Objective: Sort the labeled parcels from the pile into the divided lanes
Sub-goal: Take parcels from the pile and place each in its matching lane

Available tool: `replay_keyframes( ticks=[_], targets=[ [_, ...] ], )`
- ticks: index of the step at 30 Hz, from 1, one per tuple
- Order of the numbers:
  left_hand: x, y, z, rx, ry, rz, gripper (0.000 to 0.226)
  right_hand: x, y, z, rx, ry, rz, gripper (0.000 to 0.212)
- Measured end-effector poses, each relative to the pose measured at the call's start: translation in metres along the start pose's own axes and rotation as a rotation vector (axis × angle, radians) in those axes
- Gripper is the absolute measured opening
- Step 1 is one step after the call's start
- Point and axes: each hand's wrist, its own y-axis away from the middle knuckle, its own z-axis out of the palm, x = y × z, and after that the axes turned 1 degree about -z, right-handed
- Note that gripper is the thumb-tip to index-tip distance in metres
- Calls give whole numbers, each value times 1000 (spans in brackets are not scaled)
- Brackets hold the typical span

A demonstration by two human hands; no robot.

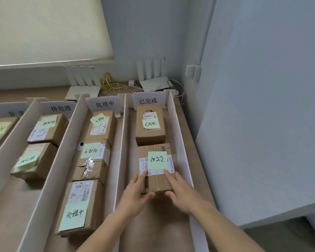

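Near end of the rightmost lane, both hands grip one cardboard parcel [155, 168] on the counter [193, 140]. Left hand [135, 193]: fingers on the parcel's top left, thumb curled round its near edge. Right hand [182, 191]: fingers on the top right, thumb on the near right corner. Both forearms reach in from the near edge, angled toward each other. Parcel carries a green sticky note [157, 160], sits just near of another parcel [150, 124], between white dividers [178, 128].
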Motion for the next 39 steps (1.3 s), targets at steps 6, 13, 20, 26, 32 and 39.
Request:
replay_keyframes(
  ticks=[6,13,20,26,32,39],
  targets=[
    [-22,-13,15,-26,41,-36,88,7,-21,27,-3,32,16,79],
    [-33,-33,20,-1,57,-40,87,13,-47,29,1,64,19,79],
    [-36,-50,17,-10,39,-30,88,18,-63,27,43,47,23,80],
    [-37,-54,15,5,45,-40,86,18,-70,26,36,38,26,82],
    [-35,-54,17,15,77,-59,86,16,-72,25,30,32,49,81],
    [-24,-55,9,-36,-26,-135,89,6,-70,7,-8,96,74,79]
  ],
)
